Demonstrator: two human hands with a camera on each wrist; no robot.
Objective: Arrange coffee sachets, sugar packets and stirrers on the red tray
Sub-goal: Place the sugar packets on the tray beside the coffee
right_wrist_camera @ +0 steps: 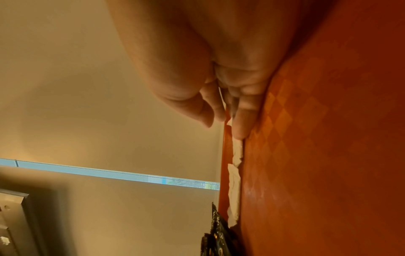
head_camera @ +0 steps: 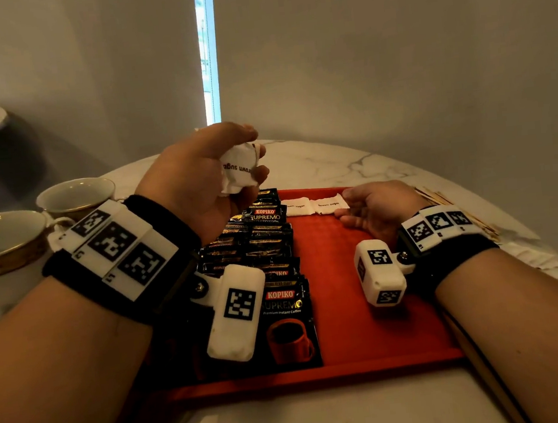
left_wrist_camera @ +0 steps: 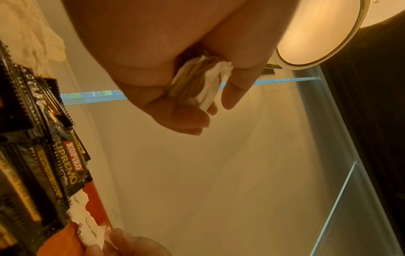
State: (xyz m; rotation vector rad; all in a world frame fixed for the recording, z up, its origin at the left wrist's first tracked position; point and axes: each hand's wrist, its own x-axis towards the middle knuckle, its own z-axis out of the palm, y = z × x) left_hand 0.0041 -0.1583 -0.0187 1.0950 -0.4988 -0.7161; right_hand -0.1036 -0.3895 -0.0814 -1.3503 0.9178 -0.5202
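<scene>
- The left hand point(head_camera: 197, 171) is raised above the far-left part of the red tray point(head_camera: 366, 305); its fingers point(head_camera: 260, 175) are curled round a bunch of white sugar packets point(head_camera: 239, 170), whose edges show between thumb and fingers in the left wrist view point(left_wrist_camera: 197, 86).
- The right hand point(head_camera: 377, 208) lies low at the tray's far edge; its fingers point(right_wrist_camera: 241, 121) reach onto the end of a sugar packet point(head_camera: 328, 203) lying flat there; whether they pinch it or only press it cannot be told.
- A second flat packet point(head_camera: 296, 206) lies just beside that one along the same far edge, toward the left.
- Black coffee sachets point(head_camera: 274, 246) overlap in rows running down the tray's left side from far edge to near edge.
- Wooden stirrers point(head_camera: 441, 199) lie on the marble surface point(head_camera: 368, 160) off the tray's right edge, partly hidden by the right wrist.
- Two gold-trimmed cups point(head_camera: 72, 195) stand on the surface to the left of the tray.
</scene>
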